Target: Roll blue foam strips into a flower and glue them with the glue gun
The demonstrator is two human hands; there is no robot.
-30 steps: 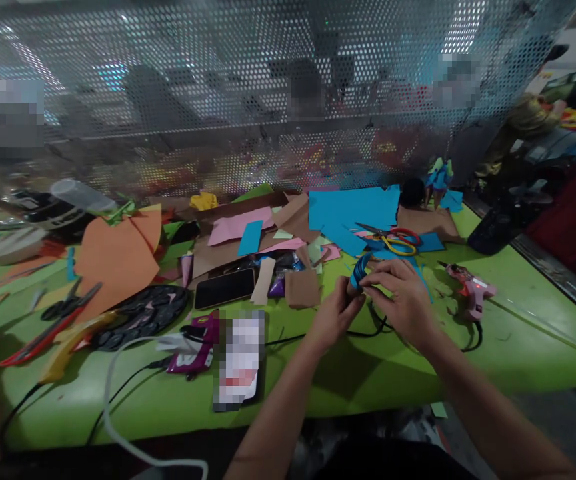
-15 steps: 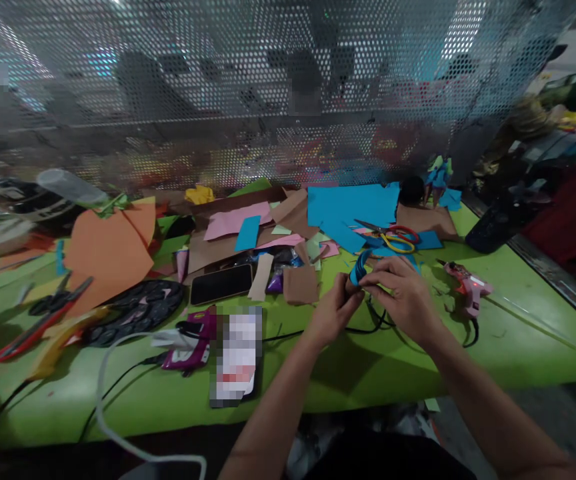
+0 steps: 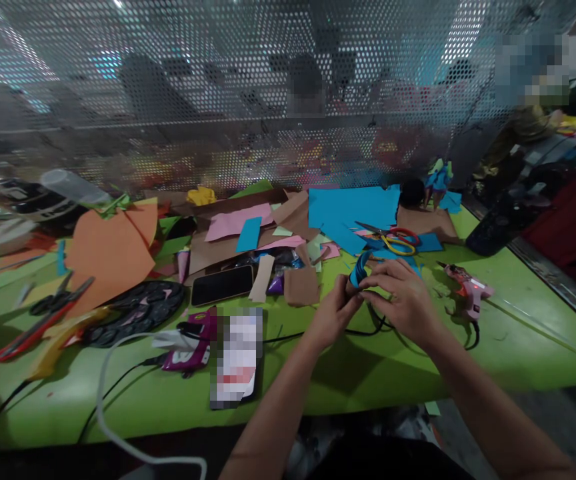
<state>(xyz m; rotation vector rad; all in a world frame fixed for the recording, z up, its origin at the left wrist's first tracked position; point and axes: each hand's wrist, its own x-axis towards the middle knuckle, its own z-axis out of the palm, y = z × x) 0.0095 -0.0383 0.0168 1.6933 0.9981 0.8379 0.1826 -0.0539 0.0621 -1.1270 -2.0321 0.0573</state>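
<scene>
A small curled blue piece (image 3: 359, 269), looking like craft foam or paper with a brown part at its base, stands up between my hands above the green table. My left hand (image 3: 329, 313) is closed around its lower end. The fingertips of my right hand (image 3: 404, 293) are pinched together against its right side. Just behind lie scissors (image 3: 399, 241) with yellow and red handles, among blue scraps. A pink glue gun (image 3: 472, 290) with a lit red light rests to the right of my right hand. A brown square (image 3: 301, 287) lies left of my hands.
A large blue sheet (image 3: 353, 205), orange sheets (image 3: 111, 247) and a dark phone (image 3: 222, 285) lie on the table. Cables run around a purple power strip (image 3: 191, 343). A small doll (image 3: 439, 181) stands at the back right. Perforated metal (image 3: 248, 80) closes off the back.
My hands keep nearly the same hold on the blue piece, with only slight finger movement. The view has shifted a little.
</scene>
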